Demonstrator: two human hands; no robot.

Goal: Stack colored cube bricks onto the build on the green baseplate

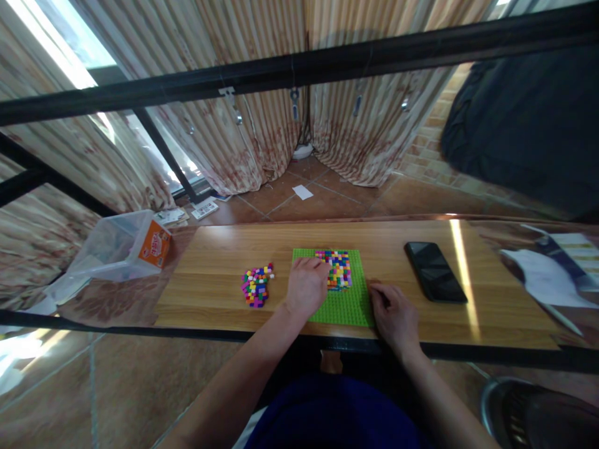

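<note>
A green studded baseplate (344,312) lies on the wooden table, bearing a flat, rectangular stack of small multicoloured toy bricks (340,272). My left hand (306,285) reaches over the plate's left side, its fingers drawn together at the left part of the stack and covering it. Whatever those fingers pinch is hidden beneath them. Along the plate's right edge rests my right hand (397,317), fingers curled in and fingertips beside the edge; I cannot see whether anything is inside them. Left of the plate is a loose pile of the same small bricks (256,287).
A black phone (435,272) lies on the table (206,268) to the right. A clear plastic bin (116,243) with an orange label stands on the floor at left. A dark metal bar (327,67) crosses above the table's far side, before curtains (262,137).
</note>
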